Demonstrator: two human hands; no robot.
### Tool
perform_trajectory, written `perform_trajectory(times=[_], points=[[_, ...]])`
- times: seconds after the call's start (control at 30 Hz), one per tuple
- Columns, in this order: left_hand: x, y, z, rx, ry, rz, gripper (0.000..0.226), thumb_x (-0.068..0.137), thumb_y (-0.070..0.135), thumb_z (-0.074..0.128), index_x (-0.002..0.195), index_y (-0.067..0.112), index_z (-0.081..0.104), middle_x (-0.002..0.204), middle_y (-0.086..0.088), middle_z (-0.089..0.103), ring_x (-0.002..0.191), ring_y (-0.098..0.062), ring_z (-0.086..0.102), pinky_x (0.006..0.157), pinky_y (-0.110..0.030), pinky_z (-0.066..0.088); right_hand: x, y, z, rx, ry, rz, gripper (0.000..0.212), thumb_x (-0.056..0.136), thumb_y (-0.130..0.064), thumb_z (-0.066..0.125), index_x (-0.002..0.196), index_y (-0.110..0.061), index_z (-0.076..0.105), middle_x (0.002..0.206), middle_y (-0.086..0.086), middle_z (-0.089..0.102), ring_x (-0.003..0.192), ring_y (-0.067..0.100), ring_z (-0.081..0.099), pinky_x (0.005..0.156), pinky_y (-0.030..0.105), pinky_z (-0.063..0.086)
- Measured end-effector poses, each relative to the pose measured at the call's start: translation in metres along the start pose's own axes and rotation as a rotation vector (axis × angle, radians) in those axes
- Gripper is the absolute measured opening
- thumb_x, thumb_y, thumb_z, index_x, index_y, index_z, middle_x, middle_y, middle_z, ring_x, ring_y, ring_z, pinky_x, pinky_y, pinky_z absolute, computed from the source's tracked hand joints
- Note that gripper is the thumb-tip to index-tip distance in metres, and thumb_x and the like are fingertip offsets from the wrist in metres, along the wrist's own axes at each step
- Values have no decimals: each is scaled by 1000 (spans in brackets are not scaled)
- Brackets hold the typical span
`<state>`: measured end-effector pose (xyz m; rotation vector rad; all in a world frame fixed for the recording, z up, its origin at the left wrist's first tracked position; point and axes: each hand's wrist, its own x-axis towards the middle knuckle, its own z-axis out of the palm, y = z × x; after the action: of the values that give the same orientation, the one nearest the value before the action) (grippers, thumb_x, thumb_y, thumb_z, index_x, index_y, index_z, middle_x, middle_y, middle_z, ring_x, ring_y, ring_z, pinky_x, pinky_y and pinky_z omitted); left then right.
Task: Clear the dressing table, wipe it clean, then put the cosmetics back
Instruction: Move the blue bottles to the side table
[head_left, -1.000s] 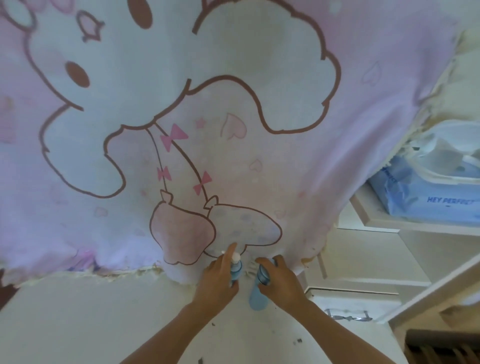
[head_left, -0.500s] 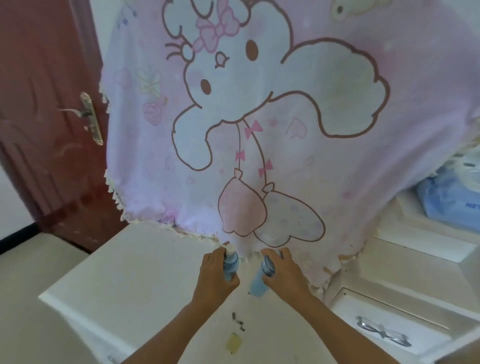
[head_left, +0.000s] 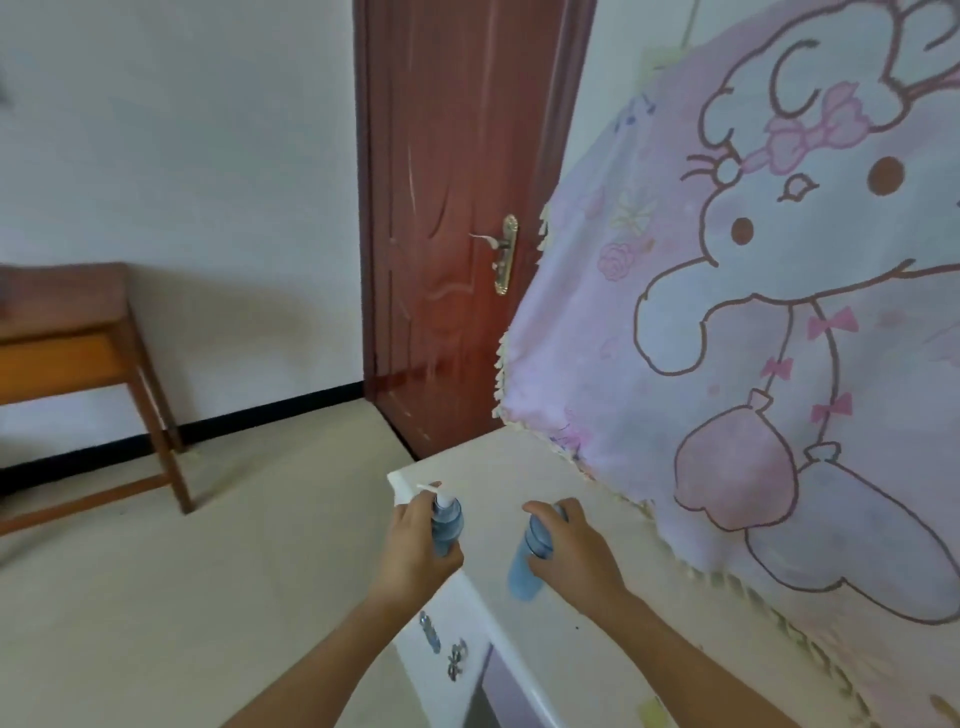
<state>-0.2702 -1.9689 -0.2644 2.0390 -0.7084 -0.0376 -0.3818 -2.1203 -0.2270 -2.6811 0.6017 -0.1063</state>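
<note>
Bottles fill both our hands above the white worktop (head_left: 524, 467). Our left hand (head_left: 415, 551) wraps its fingers (head_left: 402, 519) round a blue pump bottle (head_left: 448, 525), white nozzle up, held over the worktop's left edge. Our right hand (head_left: 574, 551) grips a second blue bottle (head_left: 530, 556) from above, fingers curled over its top, with its base near the surface; we cannot tell whether it touches. A pink cartoon cloth (head_left: 753, 322) with a fringed edge hangs just behind the bottles at the right, covering whatever stands there. Metal drawer pulls (head_left: 441, 644) show on the front below. A dark red door (head_left: 457, 218) and a wooden table (head_left: 78, 353) stand well apart to the left. Motion blur softens the bottles' labels.
</note>
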Motion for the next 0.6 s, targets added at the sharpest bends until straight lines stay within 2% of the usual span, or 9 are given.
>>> perform_trajectory(times=[0.17, 0.3, 0.37, 0.47, 0.6], points=[[-25, -64, -111, 9, 160, -159, 35, 76, 3, 61, 96, 19, 37, 81, 16, 37, 88, -19, 41, 70, -21, 31, 33, -110, 41, -1, -96, -194, 56, 84, -15, 57, 134, -29, 38, 125, 3, 37, 101, 22, 56, 80, 25, 43], [-56, -125, -211, 82, 248, -242, 30, 75, 4, 60, 96, 15, 42, 81, 12, 39, 88, -21, 44, 70, -21, 34, 49, -209, 82, -5, -161, -304, 57, 82, -14, 56, 133, -32, 39, 124, 1, 35, 104, 20, 54, 83, 27, 43], [-72, -152, -260, 123, 315, -267, 29, 76, 3, 60, 95, 14, 42, 80, 14, 37, 86, -20, 42, 65, -17, 32, 54, -258, 101, 14, -189, -343, 57, 80, -13, 56, 132, -31, 41, 120, 0, 37, 104, 21, 54, 85, 28, 44], [-97, -188, -326, 172, 418, -310, 30, 75, 2, 62, 91, 15, 39, 78, 17, 35, 84, -18, 40, 61, -14, 31, 58, -330, 130, 20, -213, -435, 57, 79, -14, 57, 131, -30, 42, 113, -1, 37, 98, 21, 55, 81, 28, 44], [-131, -222, -392, 175, 540, -401, 33, 73, 1, 64, 89, 14, 39, 79, 10, 37, 86, -18, 39, 66, -23, 29, 54, -412, 161, 63, -244, -551, 52, 79, -13, 56, 127, -31, 45, 108, -6, 34, 97, 21, 55, 79, 27, 44]])
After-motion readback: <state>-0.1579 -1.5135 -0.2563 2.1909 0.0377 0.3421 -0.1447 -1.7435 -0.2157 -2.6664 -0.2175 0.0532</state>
